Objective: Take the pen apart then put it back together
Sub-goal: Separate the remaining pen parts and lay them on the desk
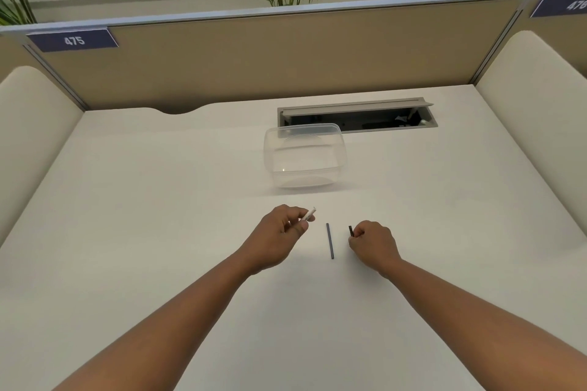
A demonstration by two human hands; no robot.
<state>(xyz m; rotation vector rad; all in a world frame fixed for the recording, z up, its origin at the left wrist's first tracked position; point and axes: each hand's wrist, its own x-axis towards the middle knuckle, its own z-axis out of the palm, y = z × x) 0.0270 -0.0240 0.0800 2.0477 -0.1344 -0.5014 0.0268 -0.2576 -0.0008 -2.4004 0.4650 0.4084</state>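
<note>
The pen is in separate parts on the white desk (158,232). My left hand (279,232) pinches the white pen barrel (309,214), whose end sticks out up and to the right past my fingers. A thin dark refill (330,240) lies flat on the desk between my hands, running near to far, touched by neither. My right hand (371,243) is closed on a short dark pen piece (350,230), only its upper end showing above my fingers.
A clear plastic container (304,155) stands beyond my hands, mid-desk. Behind it an open cable tray (355,116) is set into the desk. Padded partitions (533,79) wall the left, right and back sides.
</note>
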